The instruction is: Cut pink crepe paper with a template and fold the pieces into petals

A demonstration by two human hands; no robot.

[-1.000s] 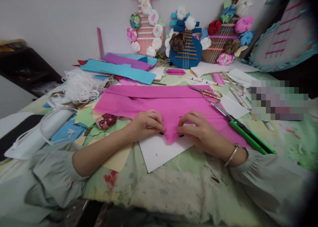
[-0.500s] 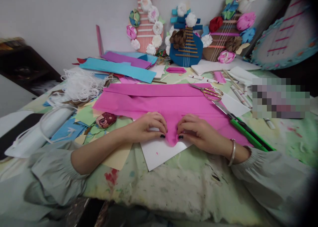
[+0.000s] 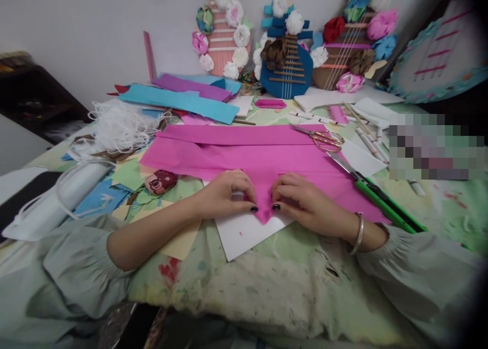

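A large pink paper sheet [image 3: 213, 158] lies across the middle of the table, its near edge gathered into a small downward point. My left hand [image 3: 232, 194] pinches the left side of that point between thumb and fingers. On the other side, my right hand [image 3: 295, 201] pinches the pink paper the same way. A white sheet [image 3: 236, 237] lies beneath the gathered part. Gold-handled scissors [image 3: 324, 138] rest on the pink paper's upper right. Beside them, a green cutter [image 3: 385, 204] lies across the paper's right end.
White string [image 3: 120, 127] is heaped at the left, near paper scraps [image 3: 131, 178] and a brown-red pouch [image 3: 160, 181]. Blue strips [image 3: 179, 105] lie behind. Flower-decorated instrument models [image 3: 287, 74] stand along the wall. Markers [image 3: 369, 143] are scattered at the right.
The gathered pink point now looks narrower and sharper at its tip. Both hands keep their pinch on it, with little movement. The view has shifted slightly.
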